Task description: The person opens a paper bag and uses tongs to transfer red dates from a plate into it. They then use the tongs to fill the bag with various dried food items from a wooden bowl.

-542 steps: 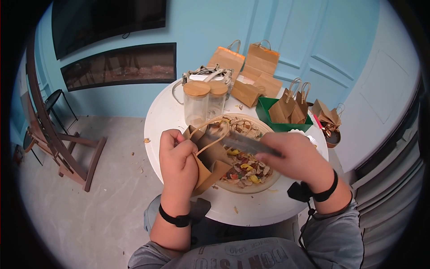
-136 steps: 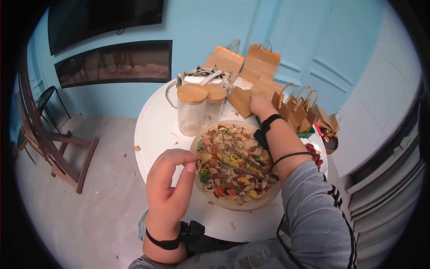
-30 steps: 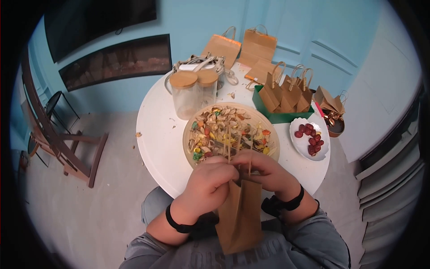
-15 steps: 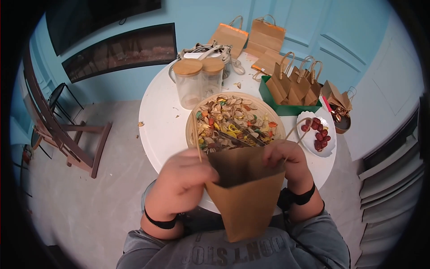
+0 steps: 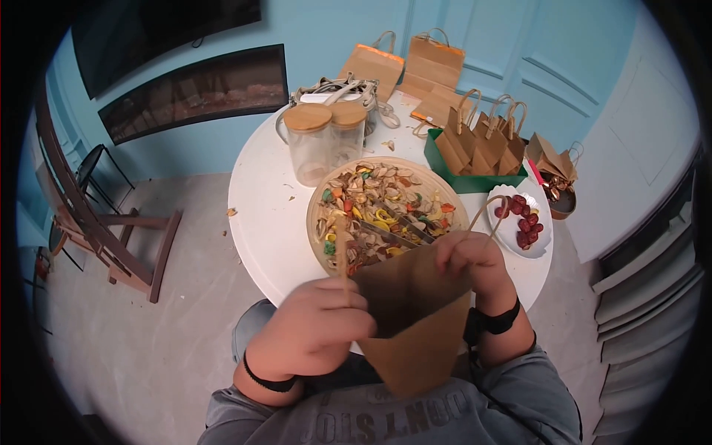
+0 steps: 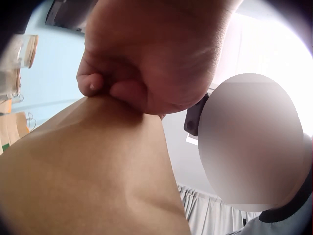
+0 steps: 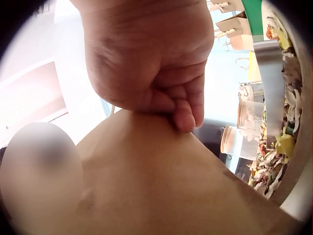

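Observation:
Between both hands a brown paper bag is spread wide at its mouth, close in front of the grey shirt. My left hand pinches its left rim, fingers curled over the paper; the left wrist view shows that hand on the edge. At the opposite rim my right hand grips the paper, its fingertips over the edge in the right wrist view. The twisted handles stand up beside each hand. Just beyond the bag, a round tray holds dried petals and coloured pieces, with metal tongs lying on them.
Two glass jars with wooden lids stand behind the tray, near a handbag. A green box of small paper bags is at the back right. A white dish holds red dates. More paper bags lean on the wall.
Earlier the right hand reached toward the back bags while the left held nothing. Then both hands worked at a narrow, folded bag; now its mouth is pulled wide. The left hand has just lowered slightly.

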